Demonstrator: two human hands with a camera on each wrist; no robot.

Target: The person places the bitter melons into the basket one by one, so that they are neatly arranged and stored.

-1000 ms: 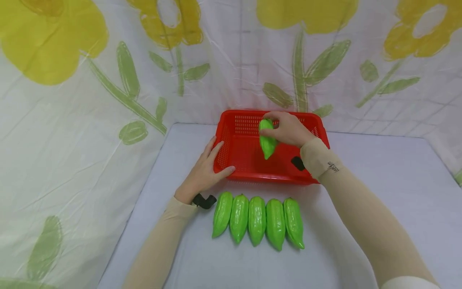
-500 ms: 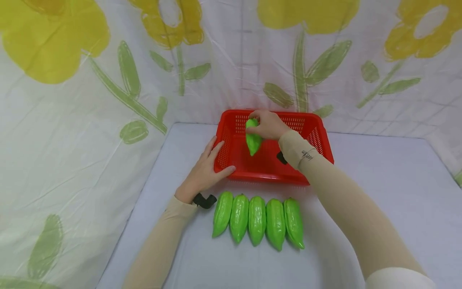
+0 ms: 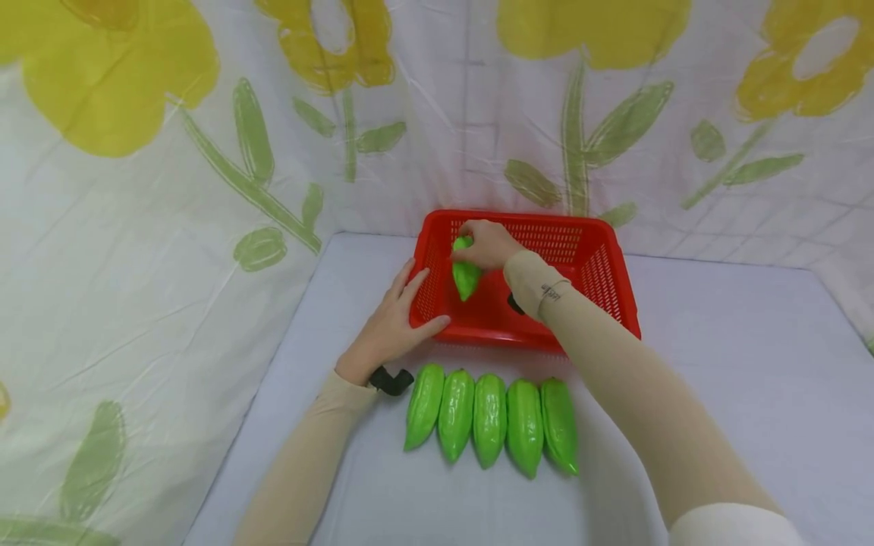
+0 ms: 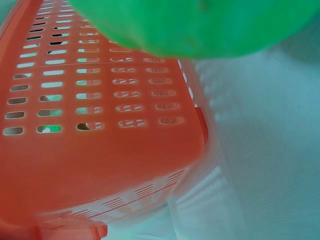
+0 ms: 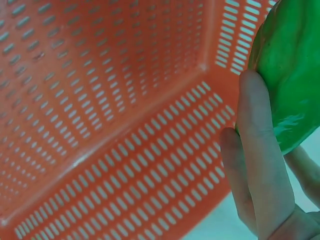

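Probably for control, the right hand [image 3: 488,245] grips a green fruit [image 3: 466,280] near its upper end, tip downward, over the left side of the red basket [image 3: 505,336], while the left hand [image 3: 389,322], fingers spread, rests there, seemingly steadying it, near five more fruits [image 3: 490,421].

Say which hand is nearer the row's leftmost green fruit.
Left. The left hand is at the near-left corner of the red basket, just beyond the leftmost green fruit; the right hand is farther, holding another green fruit in or above the basket.
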